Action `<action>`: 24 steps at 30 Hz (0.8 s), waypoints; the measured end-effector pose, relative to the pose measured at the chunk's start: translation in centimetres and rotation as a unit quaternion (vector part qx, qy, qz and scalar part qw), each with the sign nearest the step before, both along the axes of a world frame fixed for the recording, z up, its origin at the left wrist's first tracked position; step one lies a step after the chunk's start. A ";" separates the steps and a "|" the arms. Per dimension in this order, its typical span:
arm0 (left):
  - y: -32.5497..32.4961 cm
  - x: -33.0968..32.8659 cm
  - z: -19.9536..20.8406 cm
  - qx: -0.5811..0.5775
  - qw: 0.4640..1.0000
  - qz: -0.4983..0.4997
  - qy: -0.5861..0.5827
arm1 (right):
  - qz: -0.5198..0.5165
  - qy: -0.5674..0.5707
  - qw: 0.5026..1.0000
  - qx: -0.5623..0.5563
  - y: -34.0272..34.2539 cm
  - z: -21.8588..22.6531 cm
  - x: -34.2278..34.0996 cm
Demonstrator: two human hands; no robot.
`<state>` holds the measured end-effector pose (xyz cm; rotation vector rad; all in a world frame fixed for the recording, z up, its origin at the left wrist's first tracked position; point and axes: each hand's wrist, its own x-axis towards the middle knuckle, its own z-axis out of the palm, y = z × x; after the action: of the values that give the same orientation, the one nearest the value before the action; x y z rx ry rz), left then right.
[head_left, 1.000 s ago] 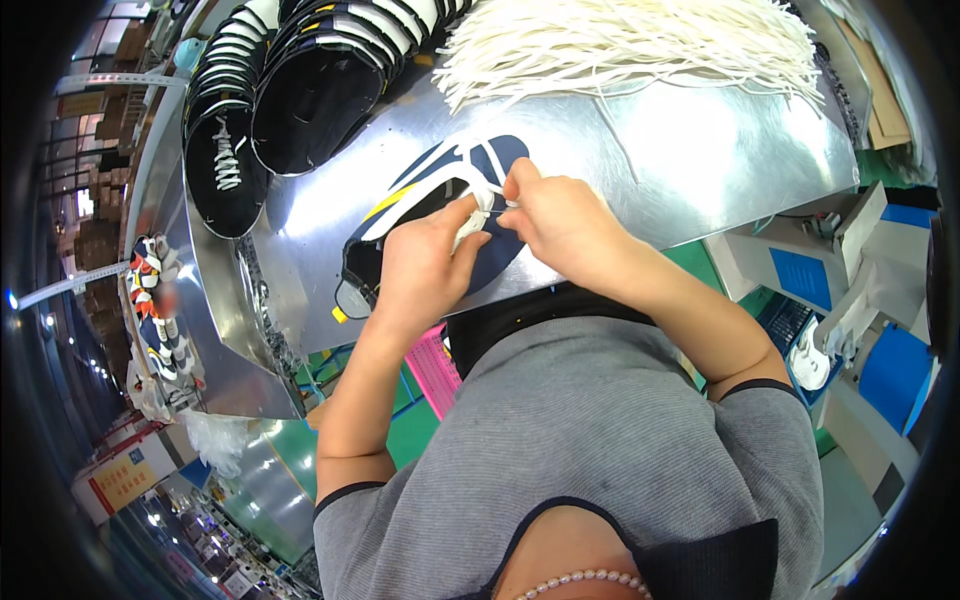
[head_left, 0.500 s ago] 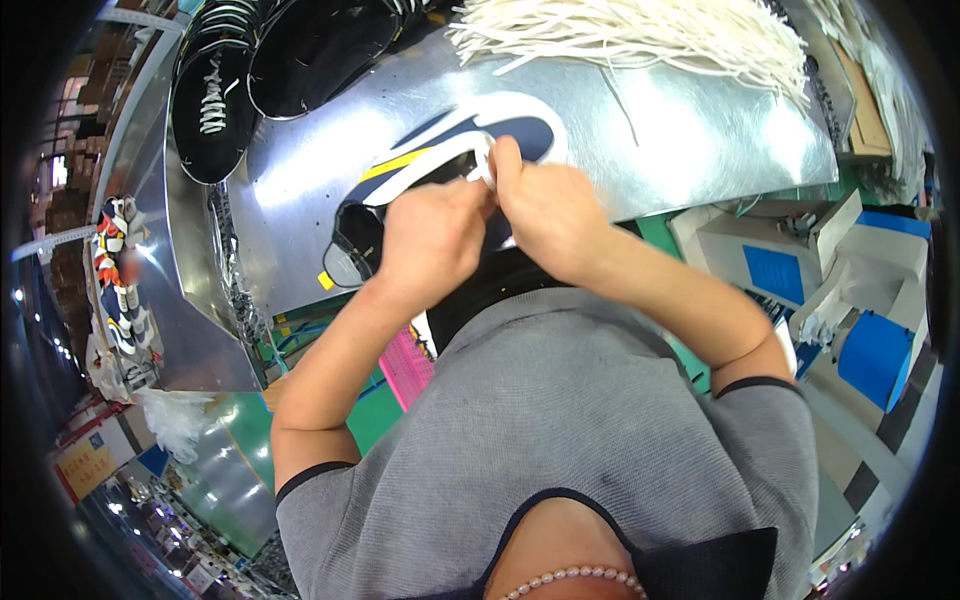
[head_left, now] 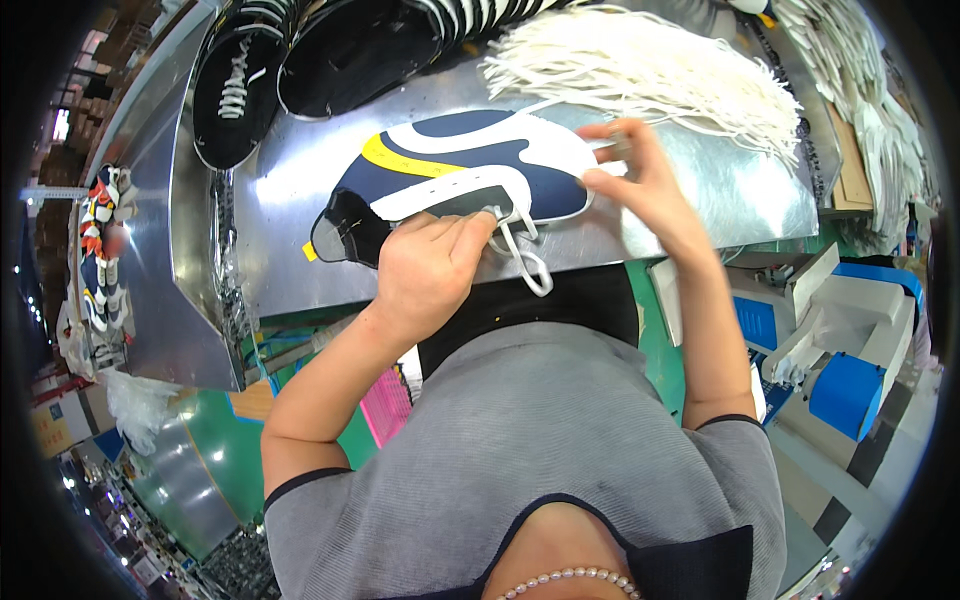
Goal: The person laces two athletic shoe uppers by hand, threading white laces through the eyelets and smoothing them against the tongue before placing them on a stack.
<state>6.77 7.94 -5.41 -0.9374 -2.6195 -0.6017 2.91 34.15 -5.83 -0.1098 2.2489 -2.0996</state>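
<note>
A navy, white and yellow shoe upper [head_left: 455, 160] lies on the metal table, its toe pointing right and its dark heel lining at the left. My left hand [head_left: 430, 265] is closed at the near edge of its opening, thumb and finger pinching the upper there. Right beside those fingertips a white shoelace [head_left: 535, 275] comes out and hangs in a loop over the near side. My right hand [head_left: 645, 180] is open at the toe, thumb and fingers apart, with the thumb close to or touching the toe's edge. What lies under my left fingers is hidden.
A heap of white laces [head_left: 640, 75] covers the back right of the metal table [head_left: 290, 270]. Black shoe uppers [head_left: 238, 100] stand along the back left. Several colourful uppers [head_left: 100, 250] hang at far left. Grey-and-blue bins [head_left: 845, 390] are to the right, below table height.
My hands were together over the upper's opening; now my right hand has moved away right to the toe and opened. The upper has turned flatter, and a lace loop now shows.
</note>
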 end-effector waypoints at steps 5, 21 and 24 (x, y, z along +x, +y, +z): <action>-3.1 -2.4 2.2 0.177 0.850 0.056 -0.493 | -0.021 -0.026 0.999 -0.013 -3.1 -0.8 -1.5; -2.5 -6.2 -1.2 0.105 0.933 0.131 -0.320 | -0.051 -0.077 0.994 0.061 -3.8 -2.7 -2.8; -2.2 -5.7 -1.1 0.129 0.933 0.113 -0.316 | -0.029 -0.120 0.992 0.003 -3.3 -2.9 -2.5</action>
<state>1.05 5.75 -6.49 -0.3862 -3.0111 -1.3251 0.37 30.86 -8.74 0.2005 2.1399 -2.0089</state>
